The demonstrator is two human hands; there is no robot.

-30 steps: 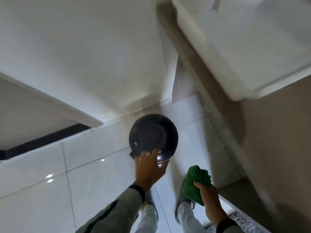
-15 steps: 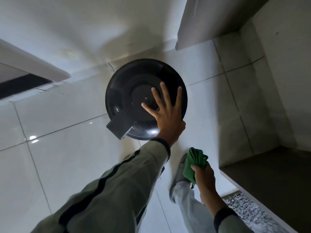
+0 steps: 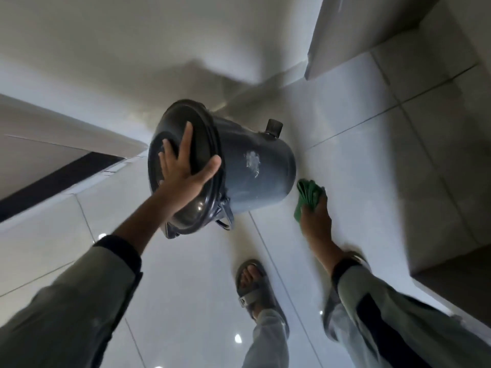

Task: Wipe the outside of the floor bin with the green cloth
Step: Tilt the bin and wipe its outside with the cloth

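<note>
The dark grey floor bin (image 3: 255, 171) is tipped over toward me, its lid facing left and its round side wall showing a whitish smear. My left hand (image 3: 183, 168) presses flat on the lid with fingers spread and the thumb hooked over the rim. A pedal stub sticks out at the bin's far base. My right hand (image 3: 314, 213) grips the bunched green cloth (image 3: 308, 193) just right of the bin's base, close to the wall of the bin but apart from it.
Glossy white floor tiles (image 3: 186, 274) lie all around. A white wall and a cabinet edge (image 3: 332, 43) stand behind the bin. A grey step (image 3: 451, 261) rises at the right. My sandalled foot (image 3: 255, 285) stands below the bin.
The bin went from upright, seen lid-on, to tipped over with its side showing. My left hand stayed on the lid. My right hand carried the cloth up beside the bin's base.
</note>
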